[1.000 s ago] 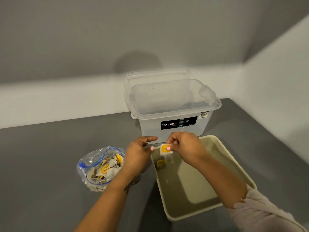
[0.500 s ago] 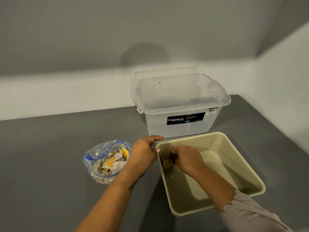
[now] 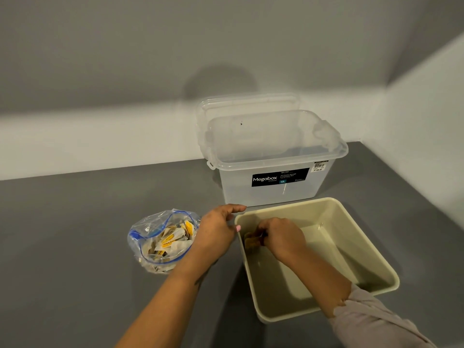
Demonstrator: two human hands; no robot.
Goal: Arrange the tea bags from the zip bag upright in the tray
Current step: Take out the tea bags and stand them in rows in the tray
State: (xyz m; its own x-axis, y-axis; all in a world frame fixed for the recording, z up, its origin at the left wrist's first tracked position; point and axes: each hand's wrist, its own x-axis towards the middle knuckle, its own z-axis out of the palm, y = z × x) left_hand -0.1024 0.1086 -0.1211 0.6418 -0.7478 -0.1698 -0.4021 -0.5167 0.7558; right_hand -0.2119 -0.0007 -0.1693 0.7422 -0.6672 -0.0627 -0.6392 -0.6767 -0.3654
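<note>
A beige tray [image 3: 364, 247] sits on the grey table. My right hand [image 3: 281, 237] is down inside its far left corner, fingers pinching a tea bag [image 3: 251, 241] against the tray's left wall; the bag is in shadow and partly hidden. My left hand [image 3: 216, 229] hovers just outside the tray's left rim, fingers loosely curved and holding nothing. To its left lies the open clear zip bag [image 3: 160, 239] with a blue seal, filled with several white and yellow tea bags.
A clear Megabox storage box [image 3: 271, 172] stands open just behind the tray, its lid propped behind it. White walls close off the table at the back and right. Grey tabletop [image 3: 75, 247] stretches to the left and front.
My right hand has lowered the tea bag from above the tray's rim down into the far left corner. My left hand has stayed beside the rim.
</note>
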